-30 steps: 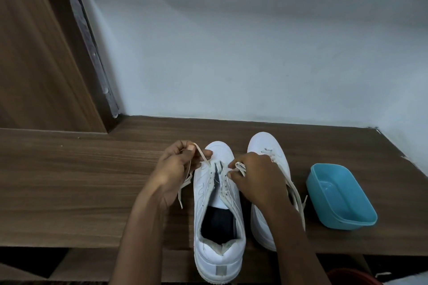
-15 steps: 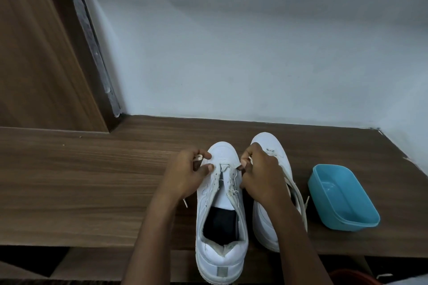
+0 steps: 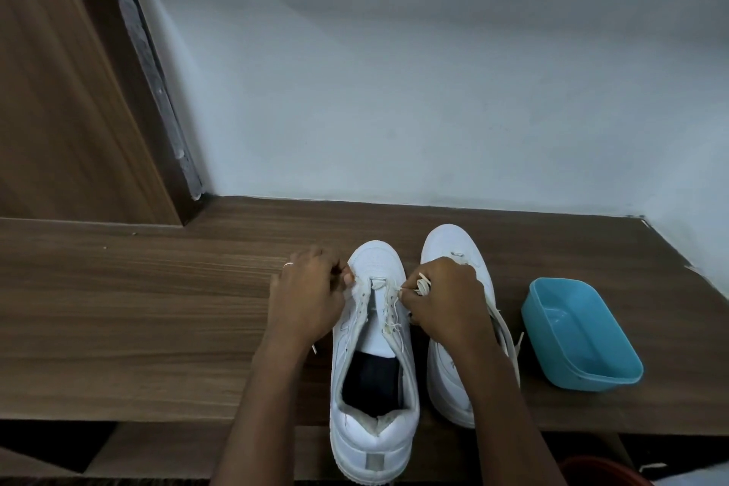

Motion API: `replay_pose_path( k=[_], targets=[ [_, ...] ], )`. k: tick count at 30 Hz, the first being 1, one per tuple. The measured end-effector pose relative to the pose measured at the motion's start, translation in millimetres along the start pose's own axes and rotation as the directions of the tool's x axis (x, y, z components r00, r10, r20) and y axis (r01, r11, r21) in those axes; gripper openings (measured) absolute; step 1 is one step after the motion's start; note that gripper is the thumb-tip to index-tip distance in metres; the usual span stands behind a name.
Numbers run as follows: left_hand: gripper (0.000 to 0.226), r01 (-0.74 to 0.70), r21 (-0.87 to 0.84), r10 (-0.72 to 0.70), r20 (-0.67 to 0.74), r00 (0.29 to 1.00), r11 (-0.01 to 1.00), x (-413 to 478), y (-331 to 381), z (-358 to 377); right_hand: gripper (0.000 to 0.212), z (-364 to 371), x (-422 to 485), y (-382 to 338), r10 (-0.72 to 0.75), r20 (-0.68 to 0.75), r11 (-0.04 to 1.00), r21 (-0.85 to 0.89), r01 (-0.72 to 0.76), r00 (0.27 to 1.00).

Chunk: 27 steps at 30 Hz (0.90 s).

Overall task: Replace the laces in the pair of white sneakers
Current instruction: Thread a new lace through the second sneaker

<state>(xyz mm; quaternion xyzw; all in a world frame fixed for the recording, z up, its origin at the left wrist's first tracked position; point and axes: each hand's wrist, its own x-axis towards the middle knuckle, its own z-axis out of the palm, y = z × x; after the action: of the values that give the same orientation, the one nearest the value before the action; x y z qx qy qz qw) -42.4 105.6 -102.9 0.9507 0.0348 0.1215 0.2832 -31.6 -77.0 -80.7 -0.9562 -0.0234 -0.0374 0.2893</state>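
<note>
Right hand [image 3: 445, 304], fingers curled, pinches a bunched loop of white lace [image 3: 424, 284] at the near sneaker's [image 3: 374, 442] top eyelets. Left hand [image 3: 305, 300], at nine o'clock of that toe, curls tight on the lace's other end. Second sneaker [image 3: 453, 245] stands just beside at three o'clock, with a blue tub [image 3: 591, 381] further that way on the wooden table [image 3: 138, 327].

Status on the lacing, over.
Left hand and right hand each pinch cream lace at toe eyelets of nearer white sneaker. Blue plastic tub off right, clear.
</note>
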Motion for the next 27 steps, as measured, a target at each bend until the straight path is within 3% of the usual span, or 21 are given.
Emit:
replay_pose_path(
  k=[4,14,17,20,27],
  targets=[
    [0.020,0.056,-0.211,-0.037,0.091,0.995,0.976,1,-2,3,0.012,1,-1,-1,0.013,0.016,1.000,-0.001,-0.013,1.000],
    [0.030,0.114,-0.139,-0.095,0.130,0.987,0.984,0,-4,11,0.011,-1,1,6,0.041,0.039,0.993,0.110,-0.045,0.998],
    [0.026,0.059,-0.184,-0.045,0.077,0.996,0.981,2,-7,9,0.005,-7,1,7,0.023,0.108,0.972,0.232,-0.048,0.994],
    [0.018,0.030,-0.304,0.008,0.125,0.992,0.952,2,-6,2,0.007,-8,1,6,-0.009,0.124,0.964,0.265,-0.024,0.992],
    [0.032,0.003,-0.084,0.007,0.114,0.993,0.996,0,-1,-5,0.017,-1,1,-1,-0.025,0.036,0.997,0.073,0.022,0.999]
  ],
)
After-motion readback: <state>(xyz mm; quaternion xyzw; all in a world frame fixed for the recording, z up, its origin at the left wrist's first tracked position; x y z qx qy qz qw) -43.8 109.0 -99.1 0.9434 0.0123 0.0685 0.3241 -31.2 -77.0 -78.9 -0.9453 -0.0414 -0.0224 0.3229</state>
